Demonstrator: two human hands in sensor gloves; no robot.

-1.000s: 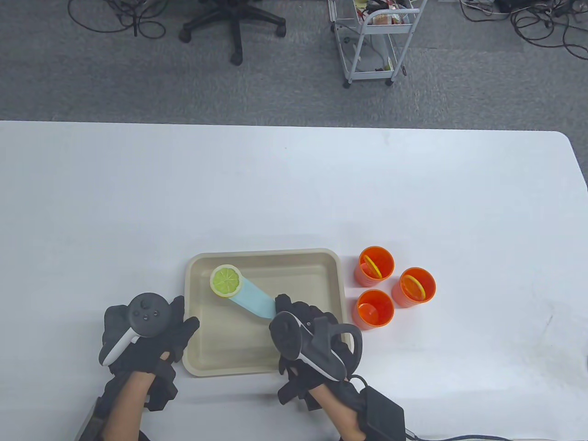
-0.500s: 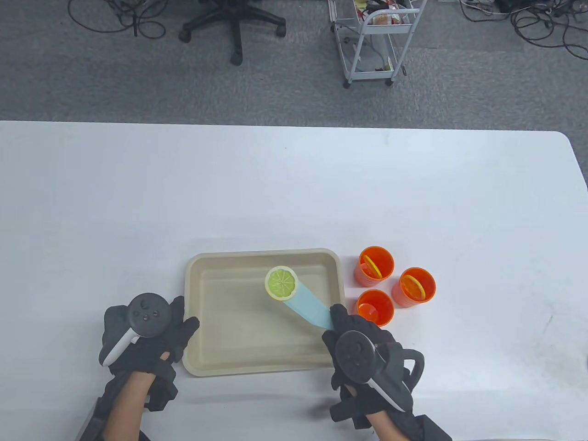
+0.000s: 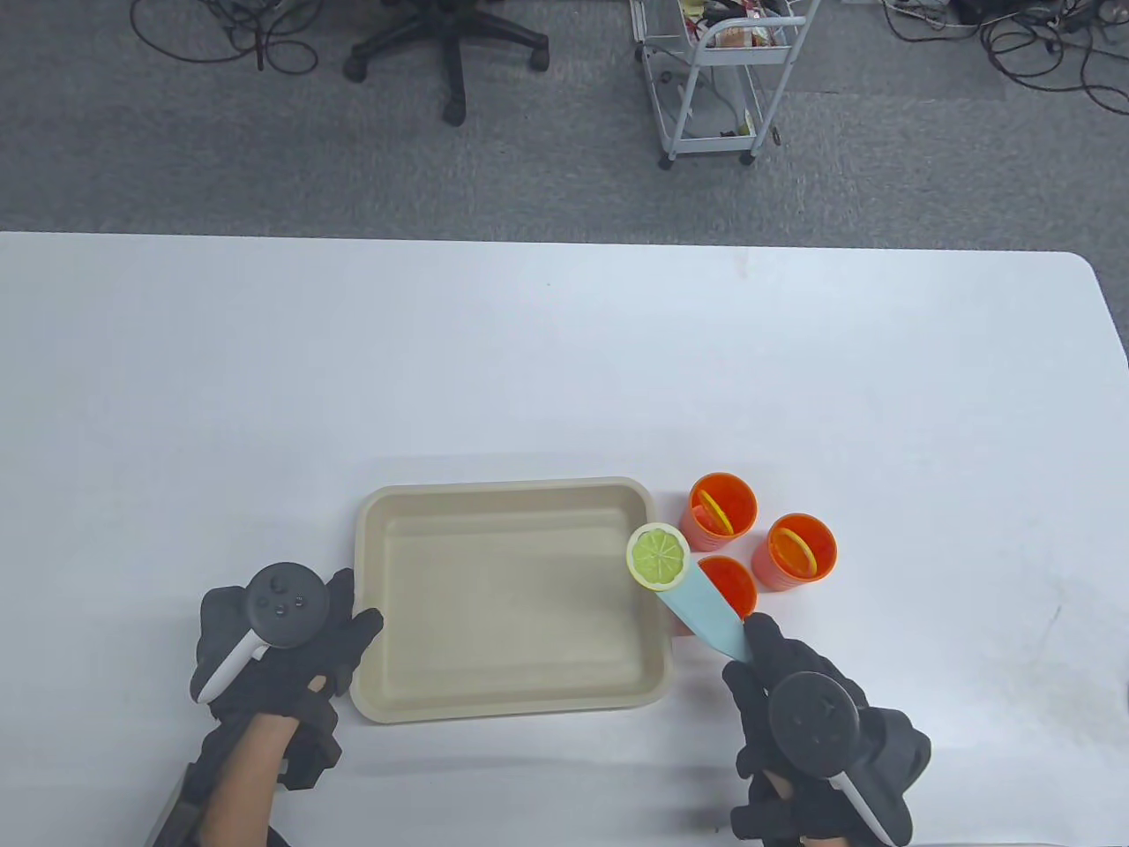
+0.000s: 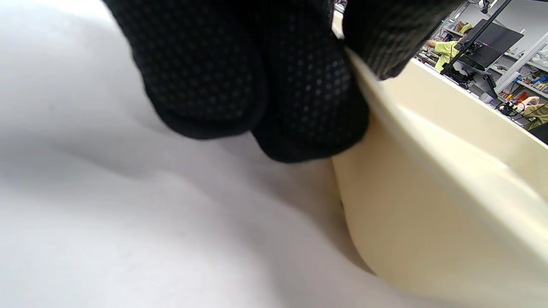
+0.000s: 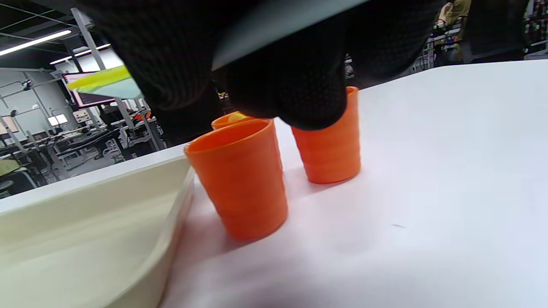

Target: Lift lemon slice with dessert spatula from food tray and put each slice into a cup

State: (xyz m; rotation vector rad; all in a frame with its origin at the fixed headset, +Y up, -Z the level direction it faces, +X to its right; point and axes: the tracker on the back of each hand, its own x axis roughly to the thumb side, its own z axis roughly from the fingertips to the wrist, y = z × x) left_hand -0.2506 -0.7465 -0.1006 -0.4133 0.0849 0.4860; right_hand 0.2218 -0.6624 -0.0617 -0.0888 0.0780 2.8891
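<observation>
A lemon slice (image 3: 659, 555) lies flat on the tip of a light-blue dessert spatula (image 3: 703, 613), held in the air over the tray's right rim, just left of the nearest orange cup (image 3: 741, 587). My right hand (image 3: 767, 653) grips the spatula's handle; from the right wrist the blade's underside (image 5: 274, 21) and the slice's edge (image 5: 100, 77) show above that cup (image 5: 239, 175). The beige food tray (image 3: 507, 697) holds no slices. My left hand (image 3: 353, 631) pinches its left rim (image 4: 428, 149) between its fingers (image 4: 308, 107).
Two more orange cups stand behind the nearest one, the far cup (image 3: 721, 507) and the right cup (image 3: 798, 549), each with a lemon slice standing inside. The three cups are close together, right beside the tray. The white table (image 3: 564, 371) stretches behind them.
My right hand has carried the spatula and slice from the tray's far left corner across the tray to its right rim, next to the cups. The left hand has stayed put.
</observation>
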